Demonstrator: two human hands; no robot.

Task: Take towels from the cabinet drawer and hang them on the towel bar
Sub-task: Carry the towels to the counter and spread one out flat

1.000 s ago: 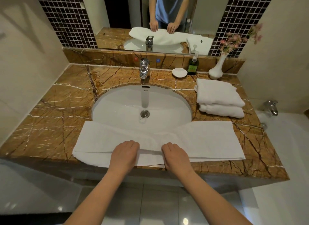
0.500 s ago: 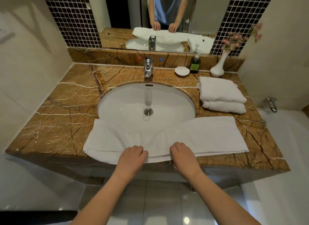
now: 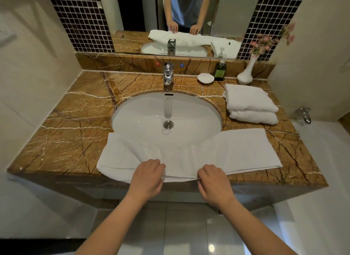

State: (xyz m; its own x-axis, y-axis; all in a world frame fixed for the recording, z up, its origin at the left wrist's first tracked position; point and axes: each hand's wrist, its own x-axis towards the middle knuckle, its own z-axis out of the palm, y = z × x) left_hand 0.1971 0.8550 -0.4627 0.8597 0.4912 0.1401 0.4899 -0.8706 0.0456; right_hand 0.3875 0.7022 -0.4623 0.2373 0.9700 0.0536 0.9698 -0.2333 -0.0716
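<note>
Dragged the towel (image 3: 227, 152) closer to the front edge of the counter (image 3: 75, 133) since a second ago, its long axis running left to right past the sink (image 3: 132, 112), left hand (image 3: 146, 177) and right hand (image 3: 213, 182) side by side at mid-length, fingers curled, seemingly pinching the near hem.

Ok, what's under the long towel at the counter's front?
The long towel spans counter at both ends and the sink rim midway; that rim and anything else beneath are covered.

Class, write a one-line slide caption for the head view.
Left hand and right hand hold a white towel laid across the counter before the sink.
</note>
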